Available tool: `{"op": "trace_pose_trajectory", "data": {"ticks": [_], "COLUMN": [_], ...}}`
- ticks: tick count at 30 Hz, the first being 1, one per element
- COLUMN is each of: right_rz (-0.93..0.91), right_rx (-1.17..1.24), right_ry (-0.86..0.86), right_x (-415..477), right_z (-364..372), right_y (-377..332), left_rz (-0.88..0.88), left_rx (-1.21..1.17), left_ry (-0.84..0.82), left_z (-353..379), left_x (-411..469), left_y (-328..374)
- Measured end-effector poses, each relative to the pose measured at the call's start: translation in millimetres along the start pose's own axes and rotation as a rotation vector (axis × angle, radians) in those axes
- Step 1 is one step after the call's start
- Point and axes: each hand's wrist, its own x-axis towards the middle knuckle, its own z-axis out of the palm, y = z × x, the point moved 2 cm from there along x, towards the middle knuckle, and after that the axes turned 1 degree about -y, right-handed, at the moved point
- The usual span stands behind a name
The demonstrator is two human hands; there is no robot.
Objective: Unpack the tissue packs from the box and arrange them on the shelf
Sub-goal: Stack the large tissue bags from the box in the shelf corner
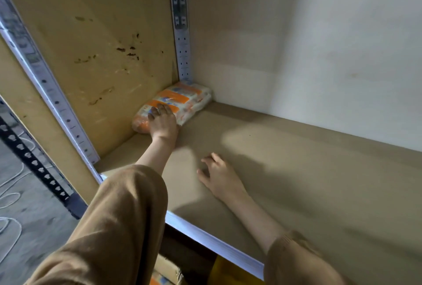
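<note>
At upper centre we note a white perforated metal upright [182, 33] in the rear corner, with a stained brown side panel [102, 52] to its left. Both bound the orange-and-white plastic-wrapped tissue pack [186, 98], which lies in that corner on the tan shelf board [308, 170]. The left hand [162, 122] lies palm-down on the pack's near end, fingers flat. The right hand [220, 177] rests on the board, fingers loosely spread, holding nothing. At bottom centre, a brown cardboard box [170, 270] shows a second orange pack [157, 281] (cut off by the frame edge). We cannot read the print.
</note>
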Motion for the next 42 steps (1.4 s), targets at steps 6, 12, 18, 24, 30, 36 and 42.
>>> {"op": "trace_pose_trajectory", "data": {"ticks": [6, 12, 18, 24, 30, 36, 42], "right_rz": [0.005, 0.03, 0.055, 0.042, -0.03, -0.152, -0.233], "right_rx": [-0.014, -0.045, -0.027, -0.012, 0.022, 0.003, -0.002], "right_ry": [0.018, 0.024, 0.042, 0.021, 0.015, 0.049, -0.067], "right_x": [-1, -9, -29, -62, -95, -138, -183], "right_z": [-2, -9, -13, -4, 7, 23, 53], "right_y": [-2, -9, -19, -40, -63, -82, -98], "left_rz": [0.016, 0.052, 0.08, 0.175, 0.2, 0.167, 0.123], "left_rx": [-0.056, -0.155, -0.148, -0.144, -0.124, -0.163, -0.14], "left_ry": [-0.097, -0.099, -0.023, -0.032, -0.031, -0.052, -0.118], "left_z": [-5, -29, -38, -27, -14, -5, 15], "left_x": [-4, -31, -86, -150, -212, -270, -328], "left_y": [-6, -13, -24, -39, -57, -85, -115]}}
